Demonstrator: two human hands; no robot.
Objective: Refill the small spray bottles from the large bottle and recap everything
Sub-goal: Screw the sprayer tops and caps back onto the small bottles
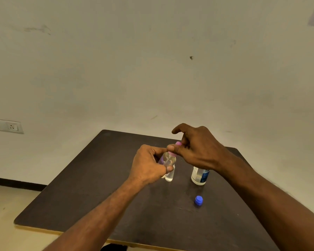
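Two bare forearms enter from the bottom edge and meet over the middle of a dark tabletop (91,192). Blue cap (198,200) lies loose on the tabletop, nearest item to the camera, well apart from both hands.

Left hand (149,167): fingers curled closed around the body of a small clear spray bottle (168,159), lifted clear of the surface. Bottle's long axis tilted, top leaning up and to the right, away from the camera; clear liquid inside.

Right hand (198,147): thumb and fingers pinched onto the pink cap (178,144) at the top of that bottle; index finger raised and free. Whether the cap is fully seated cannot be told.

Second small clear bottle (169,175) stands upright on the tabletop just below the left hand, partly hidden by it.

Large bottle (199,175), clear with a blue-and-white label, stands upright to the right, its top hidden behind the right wrist.

Behind: plain wall with a socket plate (7,126) at left.
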